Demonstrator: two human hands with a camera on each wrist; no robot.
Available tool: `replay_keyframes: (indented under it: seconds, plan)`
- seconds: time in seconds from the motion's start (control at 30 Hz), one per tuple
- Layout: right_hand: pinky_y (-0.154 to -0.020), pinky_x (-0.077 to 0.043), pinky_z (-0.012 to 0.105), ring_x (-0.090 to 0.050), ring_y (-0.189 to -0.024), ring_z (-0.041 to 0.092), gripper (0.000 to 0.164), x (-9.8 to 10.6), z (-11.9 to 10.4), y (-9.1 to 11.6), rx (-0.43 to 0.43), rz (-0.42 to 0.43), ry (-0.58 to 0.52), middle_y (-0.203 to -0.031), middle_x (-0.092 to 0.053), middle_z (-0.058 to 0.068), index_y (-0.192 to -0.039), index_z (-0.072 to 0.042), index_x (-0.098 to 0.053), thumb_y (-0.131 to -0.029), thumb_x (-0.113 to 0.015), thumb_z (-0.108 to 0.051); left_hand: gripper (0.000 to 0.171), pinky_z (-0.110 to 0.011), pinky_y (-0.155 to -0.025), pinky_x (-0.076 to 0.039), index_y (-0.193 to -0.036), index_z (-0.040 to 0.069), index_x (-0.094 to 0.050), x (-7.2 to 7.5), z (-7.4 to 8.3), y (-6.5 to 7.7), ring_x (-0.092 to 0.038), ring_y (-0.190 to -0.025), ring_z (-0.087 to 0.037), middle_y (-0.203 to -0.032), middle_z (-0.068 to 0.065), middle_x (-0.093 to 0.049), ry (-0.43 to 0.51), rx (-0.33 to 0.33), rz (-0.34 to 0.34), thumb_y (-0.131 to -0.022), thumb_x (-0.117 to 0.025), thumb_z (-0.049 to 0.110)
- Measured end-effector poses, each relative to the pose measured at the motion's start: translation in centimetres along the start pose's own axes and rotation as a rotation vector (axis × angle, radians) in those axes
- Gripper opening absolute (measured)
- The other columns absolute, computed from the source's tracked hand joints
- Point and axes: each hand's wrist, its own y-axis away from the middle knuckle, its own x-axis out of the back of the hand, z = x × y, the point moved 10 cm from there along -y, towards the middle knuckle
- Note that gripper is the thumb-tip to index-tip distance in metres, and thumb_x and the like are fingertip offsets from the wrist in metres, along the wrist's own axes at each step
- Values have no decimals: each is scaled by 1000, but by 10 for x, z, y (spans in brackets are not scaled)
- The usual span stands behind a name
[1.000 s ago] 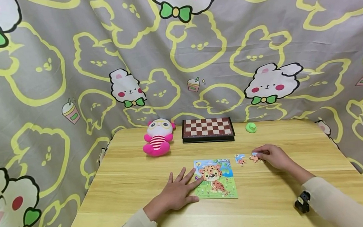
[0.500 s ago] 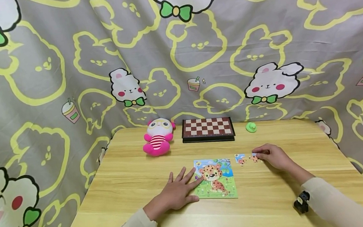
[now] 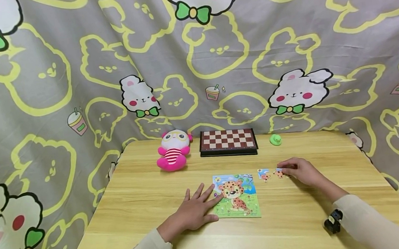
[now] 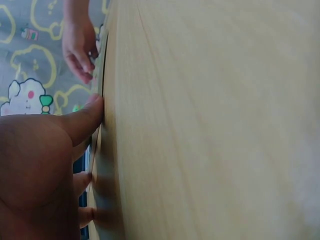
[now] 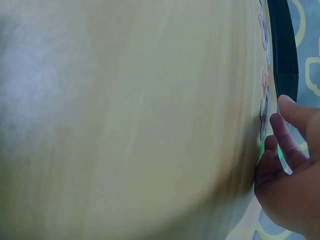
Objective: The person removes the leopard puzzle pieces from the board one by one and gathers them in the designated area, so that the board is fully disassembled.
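Head view, from where I stand, shows almost no change over the last second: the left hand stays spread, gripping nothing, its fingertips over the left edge of the leopard puzzle. Across from it, the right hand keeps bent fingers at a loose piece, which has shifted slightly at most; whether it's pinched or merely touched I can't tell, even from the right wrist. A second piece lies just beside it. Both sit right of the leopard puzzle, apart from it, so I'd judge this as fine positioning.
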Motion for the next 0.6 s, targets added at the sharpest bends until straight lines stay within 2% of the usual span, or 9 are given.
replay_keyframes:
  seconds: [0.1,0.33,0.6]
  plan:
    - [-76,-52,28,-62,-101,21,26,0,0,0,-4,-8,-15,-122,-69,15,-125,-7,-74,-102,-66,-14,70,-75,-117,-13,-162,50,-18,0,0,0,-3,-160,-34,-174,4,-5,-3,0,0,-101,-45,66]
    - [-83,-52,34,-62,-114,31,27,2,-7,3,11,-3,-13,-128,-67,18,-126,-8,-74,-101,-68,-14,70,-75,-117,-13,-162,49,-18,0,0,0,-4,-160,-34,-174,4,-5,-2,3,1,-100,-46,66]
    - [-67,-47,27,-56,-93,21,30,-7,-24,3,38,-23,-59,-129,-67,19,-128,-6,-72,-100,-69,-14,70,-75,-117,-12,-162,50,-17,-1,-1,0,-3,-160,-34,-174,4,-5,3,3,-1,-100,-46,66]
